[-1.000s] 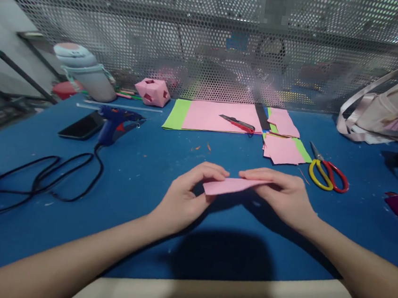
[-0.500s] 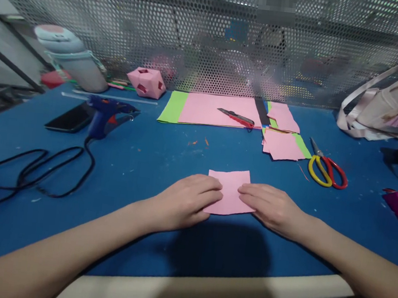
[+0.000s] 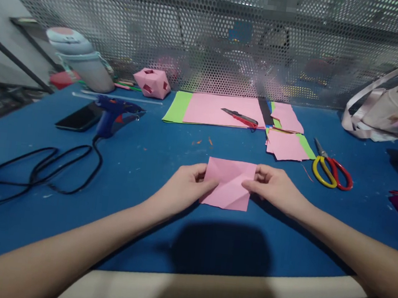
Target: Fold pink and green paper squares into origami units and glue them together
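"Where is the pink square [image 3: 228, 192]?"

"Right between the hands, tipped toward the wearer, with creases crossing its face. I can't tell whether its lower edge rests on the blue table [image 3: 133, 237] below the hands."

"And the grip?"

"The left hand [image 3: 184, 185] is pinched on the square's left edge, thumb on the near face. The right hand [image 3: 275, 185] pinches the opposite edge the same way."

"How would you handle the creasing well?"

"I'd keep both pinches light, since hard thumbs could add stray dents. Match edges and corners before pressing, then run a fingertip outward from the middle of the fold. Pressing flat against the table just below the hands should give a sharper line than creasing in the air."

"Anything in the way?"

"Not close by. The scissors [image 3: 331, 171] lie beyond the right hand, off to its right, and the cutter [image 3: 240, 118] lies ahead of both hands, on the stacked sheets [image 3: 203, 109]."
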Available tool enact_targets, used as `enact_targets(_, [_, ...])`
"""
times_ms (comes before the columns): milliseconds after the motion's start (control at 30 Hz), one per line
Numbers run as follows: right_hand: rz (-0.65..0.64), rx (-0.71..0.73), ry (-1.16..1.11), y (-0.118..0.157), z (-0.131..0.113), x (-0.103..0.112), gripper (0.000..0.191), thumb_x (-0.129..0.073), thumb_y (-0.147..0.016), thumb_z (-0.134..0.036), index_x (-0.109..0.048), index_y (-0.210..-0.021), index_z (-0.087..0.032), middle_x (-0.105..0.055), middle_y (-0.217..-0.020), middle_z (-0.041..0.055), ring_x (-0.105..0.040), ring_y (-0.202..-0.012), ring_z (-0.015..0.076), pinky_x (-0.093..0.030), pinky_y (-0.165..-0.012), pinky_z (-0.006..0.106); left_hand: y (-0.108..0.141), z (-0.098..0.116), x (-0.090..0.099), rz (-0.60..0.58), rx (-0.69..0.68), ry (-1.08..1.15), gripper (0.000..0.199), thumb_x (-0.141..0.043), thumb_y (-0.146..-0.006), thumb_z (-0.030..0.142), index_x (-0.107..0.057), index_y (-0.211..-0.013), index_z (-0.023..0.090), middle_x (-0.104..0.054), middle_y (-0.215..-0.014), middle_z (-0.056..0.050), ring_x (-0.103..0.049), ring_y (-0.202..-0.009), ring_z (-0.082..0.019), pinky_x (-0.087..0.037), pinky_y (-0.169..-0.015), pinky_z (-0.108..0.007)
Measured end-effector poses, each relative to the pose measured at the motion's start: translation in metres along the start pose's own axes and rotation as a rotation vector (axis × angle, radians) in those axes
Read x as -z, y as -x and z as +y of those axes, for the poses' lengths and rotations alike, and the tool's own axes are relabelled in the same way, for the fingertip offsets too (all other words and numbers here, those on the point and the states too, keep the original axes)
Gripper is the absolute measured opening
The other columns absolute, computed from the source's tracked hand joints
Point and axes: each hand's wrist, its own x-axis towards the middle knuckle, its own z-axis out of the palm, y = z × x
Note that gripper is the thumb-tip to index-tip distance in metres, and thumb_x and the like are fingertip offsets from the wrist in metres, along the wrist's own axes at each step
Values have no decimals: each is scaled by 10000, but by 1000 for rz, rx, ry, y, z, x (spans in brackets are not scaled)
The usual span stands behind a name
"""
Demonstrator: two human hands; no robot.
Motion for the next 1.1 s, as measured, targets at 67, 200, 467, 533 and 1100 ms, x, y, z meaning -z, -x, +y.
enact_targets(67, [10,27,56,-4,5,-2,169,-631,-772,-283,-603,-884,-160,-603,-713,-16,-519,-591,92,-398,-539,218,-4,-7,2,27,-38,-138,302,-572,-801,296,-652,-1056,155,-696,-986,-65,-628,-895,-222,-493,-773,-342])
enact_targets(200, [79,168,316,-3,7,-5,177,-597,-771,-204,-612,-946,-178,-601,-734,-18,-520,-631,107,-394,-572,232,-7,-8,5,96,-126,-374,197,-544,-804,298,-666,-870,158,-676,-839,-38,-594,-771,-179,-458,-685,-292])
enact_targets(467, [61,266,456,-6,14,-6,198,-567,-789,-162,-594,-984,-185,-590,-718,-30,-529,-623,99,-390,-585,227,-19,-8,11,153,-195,-435,155,-537,-786,264,-652,-845,178,-619,-682,19,-526,-623,-122,-402,-592,-237])
enact_targets(533, [73,265,442,-6,16,-6,211,-568,-783,-157,-595,-990,-190,-592,-722,-30,-532,-625,99,-397,-588,227,-20,-9,13,136,-202,-426,129,-537,-781,240,-641,-812,170,-629,-708,11,-538,-649,-126,-409,-610,-239])
enact_targets(1100, [190,139,-29,-11,13,-3,297,-612,-786,-301,-573,-1050,-171,-639,-874,29,-590,-726,122,-479,-671,271,-14,-6,11,79,-137,-141,265,-504,-847,385,-628,-814,153,-592,-675,2,-548,-625,-126,-451,-620,-249])
